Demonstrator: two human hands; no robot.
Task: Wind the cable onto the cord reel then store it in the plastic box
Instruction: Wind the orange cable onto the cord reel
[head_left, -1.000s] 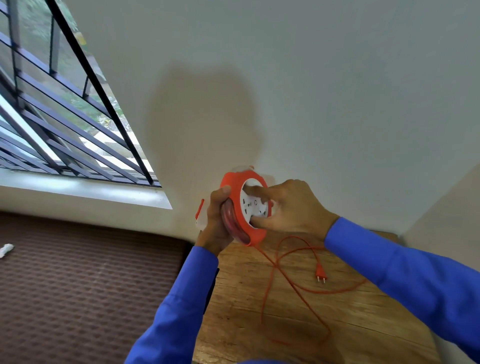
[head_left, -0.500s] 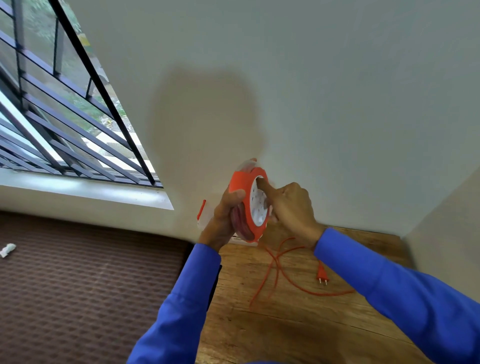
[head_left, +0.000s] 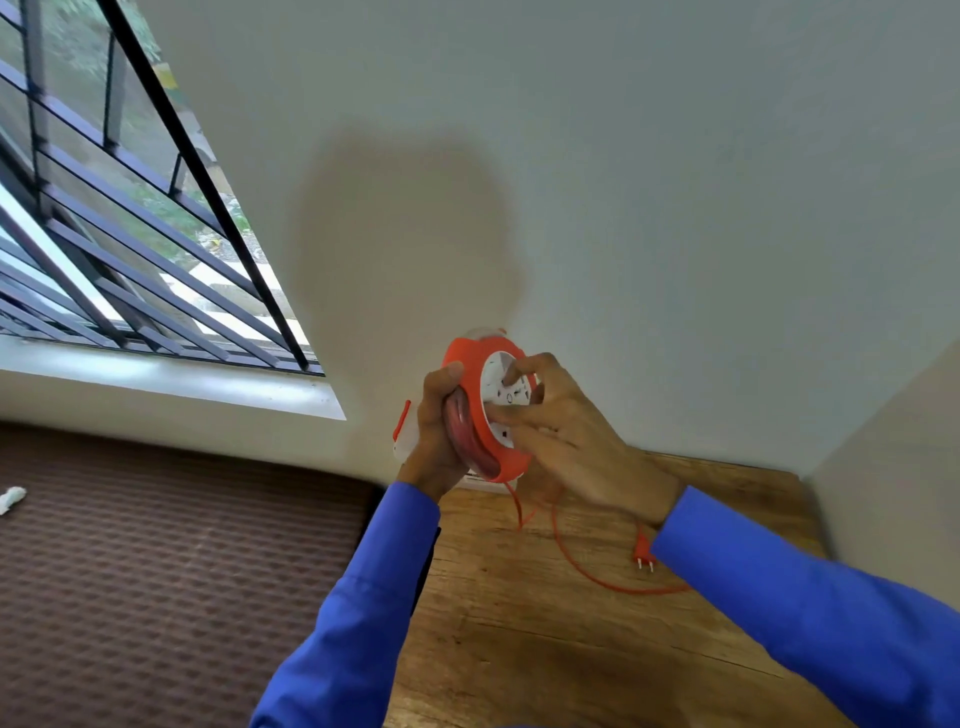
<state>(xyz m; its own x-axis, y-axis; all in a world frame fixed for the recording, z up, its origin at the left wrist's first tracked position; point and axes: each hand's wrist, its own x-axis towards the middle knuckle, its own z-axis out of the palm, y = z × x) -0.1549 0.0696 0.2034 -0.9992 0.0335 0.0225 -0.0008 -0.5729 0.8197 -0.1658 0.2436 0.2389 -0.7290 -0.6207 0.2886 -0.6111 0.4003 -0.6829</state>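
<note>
Reel held up on edge, loose cable trailing down and to the right

The left hand (head_left: 436, 436) is closed around the rim of the orange cord reel (head_left: 485, 410), holding it above the far edge of the wooden table (head_left: 545, 649); the right hand (head_left: 566, 431) lies half-curled on the white socket face, fingertips (head_left: 511, 371) pressing it (seemingly to turn it). The unwound cable (head_left: 571, 556) drops from the reel's lower edge and runs right across the table to the plug (head_left: 643, 552), near the right sleeve (head_left: 810, 613). What looks like the plastic box (head_left: 408, 436) shows partly behind the left hand.
</note>
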